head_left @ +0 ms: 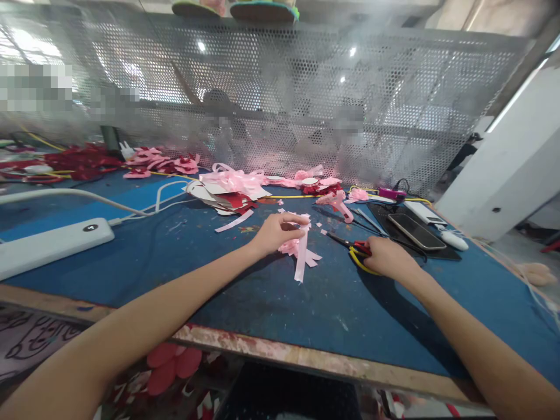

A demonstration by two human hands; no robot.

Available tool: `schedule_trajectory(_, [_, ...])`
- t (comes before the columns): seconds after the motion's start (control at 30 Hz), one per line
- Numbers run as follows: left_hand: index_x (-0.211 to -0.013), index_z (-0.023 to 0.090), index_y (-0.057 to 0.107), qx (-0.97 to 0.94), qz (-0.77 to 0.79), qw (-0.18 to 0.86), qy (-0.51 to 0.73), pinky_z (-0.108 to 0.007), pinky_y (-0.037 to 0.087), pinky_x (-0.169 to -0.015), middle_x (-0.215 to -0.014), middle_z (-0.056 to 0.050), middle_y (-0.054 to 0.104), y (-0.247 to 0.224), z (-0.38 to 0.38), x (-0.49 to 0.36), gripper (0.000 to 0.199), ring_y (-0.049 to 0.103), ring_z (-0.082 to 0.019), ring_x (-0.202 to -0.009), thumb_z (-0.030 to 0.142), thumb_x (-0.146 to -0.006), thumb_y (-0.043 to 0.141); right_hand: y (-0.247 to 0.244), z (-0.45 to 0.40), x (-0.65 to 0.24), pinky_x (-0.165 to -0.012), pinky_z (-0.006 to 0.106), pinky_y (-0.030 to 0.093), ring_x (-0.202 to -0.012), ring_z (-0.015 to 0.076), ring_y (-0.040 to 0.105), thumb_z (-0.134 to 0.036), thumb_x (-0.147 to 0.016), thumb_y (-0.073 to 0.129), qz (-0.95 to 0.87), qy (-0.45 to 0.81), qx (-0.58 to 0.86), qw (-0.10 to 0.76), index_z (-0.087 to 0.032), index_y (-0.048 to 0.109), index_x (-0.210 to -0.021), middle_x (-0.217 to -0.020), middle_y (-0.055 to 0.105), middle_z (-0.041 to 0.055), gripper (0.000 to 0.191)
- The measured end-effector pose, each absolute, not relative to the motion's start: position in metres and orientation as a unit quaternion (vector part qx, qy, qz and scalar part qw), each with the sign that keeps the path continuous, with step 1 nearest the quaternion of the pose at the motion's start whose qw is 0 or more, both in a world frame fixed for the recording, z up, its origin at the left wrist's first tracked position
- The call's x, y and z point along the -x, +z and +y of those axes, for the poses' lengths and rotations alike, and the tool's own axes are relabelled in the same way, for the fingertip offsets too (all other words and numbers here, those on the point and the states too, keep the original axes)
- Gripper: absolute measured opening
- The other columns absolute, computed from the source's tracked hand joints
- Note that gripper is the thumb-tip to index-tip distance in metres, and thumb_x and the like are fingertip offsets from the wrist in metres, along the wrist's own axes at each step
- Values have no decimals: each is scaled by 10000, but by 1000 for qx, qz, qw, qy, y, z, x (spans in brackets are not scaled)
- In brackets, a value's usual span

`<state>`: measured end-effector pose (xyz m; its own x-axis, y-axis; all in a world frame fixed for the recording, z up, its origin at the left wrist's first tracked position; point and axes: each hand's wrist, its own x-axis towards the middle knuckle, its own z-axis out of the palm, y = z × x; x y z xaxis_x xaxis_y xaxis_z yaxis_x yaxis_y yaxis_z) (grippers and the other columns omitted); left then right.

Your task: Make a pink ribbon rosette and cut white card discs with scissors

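Observation:
Between the thumb and fingers of my left hand (pixel 282 232) is a pale pink ribbon (pixel 301 259), its free end hanging down toward me. Beneath it, more pink ribbon pieces (pixel 289 248) lie on the blue table. My right hand (pixel 389 256) is wrapped around scissors (pixel 359 249) with red and yellow handles; their dark blades point left toward the ribbon, apart from it. Whether the blades are parted is hard to make out. Small pink scraps (pixel 319 224) are scattered between the hands. Beyond them lies a pink glue gun (pixel 336 204).
A stack of white and red pieces with pink ribbons (pixel 231 186) sits behind my left hand. On the right are a phone (pixel 415 231) on a black mat and a white mouse-like object (pixel 454 240). A white power strip (pixel 56 245) lies left. A perforated metal panel (pixel 280 105) stands behind.

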<state>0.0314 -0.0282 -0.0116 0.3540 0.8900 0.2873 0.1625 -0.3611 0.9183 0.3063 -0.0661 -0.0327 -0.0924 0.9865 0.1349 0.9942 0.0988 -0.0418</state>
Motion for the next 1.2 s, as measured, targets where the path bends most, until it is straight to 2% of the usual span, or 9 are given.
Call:
schedule_trajectory(0.07, [-888,182,722,-703,375,425,429,-237,473,-640,-940,-66,710,-12,-25,-29,251,608,-115,-667,240,-644,712,-31,-65,-305,-475,273,296,-575,218,598,-170,-653,583,-732,-38,678,63,-187,552,-636,-644,637,102,39])
schedule_trajectory(0.13, [-886,186,723,-696,378,426,436,-234,470,-632,-918,-58,712,-10,-24,-27,254,593,-105,-640,240,-638,718,-27,-65,-305,-499,278,331,-581,215,594,-248,-703,579,-736,-38,670,90,-193,536,-656,-636,630,88,85])
schedule_trajectory(0.3, [-947,186,712,-690,362,454,432,-228,472,-642,-963,-63,703,-5,-26,-26,325,583,-96,-643,216,-624,729,-18,-71,-299,-519,262,374,-515,157,520,-549,-817,434,-760,83,589,261,-210,474,-647,-550,561,7,382])
schedule_trajectory(0.37, [-974,179,704,-694,351,465,423,-218,470,-630,-963,-66,699,-4,-27,-26,348,577,-92,-646,213,-628,729,-17,-75,-295,-469,241,324,-476,126,445,-602,-809,420,-772,135,574,239,-206,461,-619,-505,495,-24,442])
schedule_trajectory(0.47, [-983,170,699,-707,324,477,410,-195,460,-607,-938,-61,691,-5,-28,-26,346,559,-79,-644,205,-640,726,-16,-79,-292,-431,232,232,-454,95,316,-637,-763,476,-794,173,562,153,-192,450,-545,-465,380,-46,497])
schedule_trajectory(0.67, [-962,137,693,-717,278,504,393,-166,403,-505,-987,-75,661,-4,-34,-29,352,501,-40,-574,176,-615,737,-11,-86,-288,-441,230,216,-470,88,304,-669,-724,509,-802,250,541,46,-172,489,-575,-492,376,-47,519])
schedule_trajectory(1.0, [-949,137,689,-742,263,509,349,-167,412,-503,-879,-49,659,-3,-46,-36,339,527,-44,-562,179,-617,742,-4,-93,-279,-468,237,236,-517,98,308,-693,-740,456,-808,227,543,34,-165,485,-590,-527,393,-36,550])
schedule_trajectory(1.2, [-986,142,682,-760,261,493,334,-178,432,-534,-908,-59,666,-8,-46,-38,358,536,-54,-586,197,-636,733,-4,-97,-273,-446,231,235,-489,93,311,-708,-736,450,-799,261,540,39,-169,481,-598,-504,378,-42,558])
